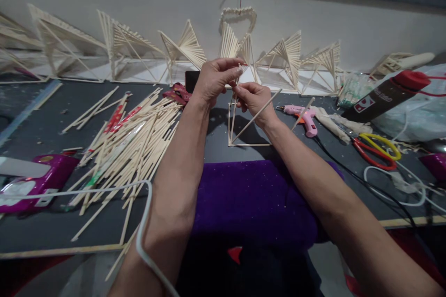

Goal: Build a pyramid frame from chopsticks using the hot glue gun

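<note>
A small frame of thin wooden sticks (249,144) stands on the dark table, with a square base and sticks slanting upward. My left hand (218,79) is closed in a pinch at the top, where the stick ends meet. Just below and to the right, my right hand (256,100) pinches the upper part of the same frame. The fingers partly cover the joint between the sticks. One slanting stick (258,115) rises from the near left corner of the base and passes in front of my right hand.
A pile of loose sticks (139,134) lies left. To the right are a pink glue gun (303,116), scissors (378,151) and a dark bottle (383,95) with a red cap. Finished stick models (285,58) line the wall. A purple cushion (254,199) lies in front; a white cable (144,222) crosses my left arm.
</note>
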A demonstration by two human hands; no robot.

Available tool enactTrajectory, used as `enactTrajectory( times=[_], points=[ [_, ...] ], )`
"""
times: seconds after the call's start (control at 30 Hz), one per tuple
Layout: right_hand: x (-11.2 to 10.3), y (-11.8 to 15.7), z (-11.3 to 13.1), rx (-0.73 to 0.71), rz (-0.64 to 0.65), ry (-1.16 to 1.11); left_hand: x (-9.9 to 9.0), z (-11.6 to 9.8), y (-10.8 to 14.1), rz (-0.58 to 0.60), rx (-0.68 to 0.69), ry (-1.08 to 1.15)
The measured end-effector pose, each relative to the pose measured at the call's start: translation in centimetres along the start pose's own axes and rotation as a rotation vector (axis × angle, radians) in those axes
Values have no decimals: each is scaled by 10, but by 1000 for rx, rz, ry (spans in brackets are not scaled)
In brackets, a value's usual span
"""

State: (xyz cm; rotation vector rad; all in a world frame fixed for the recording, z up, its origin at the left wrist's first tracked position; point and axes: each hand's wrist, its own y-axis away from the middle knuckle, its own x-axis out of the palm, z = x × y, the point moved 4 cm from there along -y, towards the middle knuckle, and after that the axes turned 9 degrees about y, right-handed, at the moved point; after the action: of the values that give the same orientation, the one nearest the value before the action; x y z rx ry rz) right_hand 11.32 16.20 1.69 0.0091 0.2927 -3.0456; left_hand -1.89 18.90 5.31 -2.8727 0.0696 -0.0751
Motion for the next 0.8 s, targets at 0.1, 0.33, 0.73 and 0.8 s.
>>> enactTrajectory(
  times=[0.1,0.33,0.73,0.8],
  points=[
    [0,1,1,7,-3,32,0,0,1,-10,-8,-2],
    [1,3,4,6,-14,43,0,-1,1,-15,-3,-21],
    [0,3,2,3,-21,58,1,-2,3,-3,-8,-3],
    [0,3,2,-8,-20,43,0,-2,3,3,-4,-3]
  ],
)
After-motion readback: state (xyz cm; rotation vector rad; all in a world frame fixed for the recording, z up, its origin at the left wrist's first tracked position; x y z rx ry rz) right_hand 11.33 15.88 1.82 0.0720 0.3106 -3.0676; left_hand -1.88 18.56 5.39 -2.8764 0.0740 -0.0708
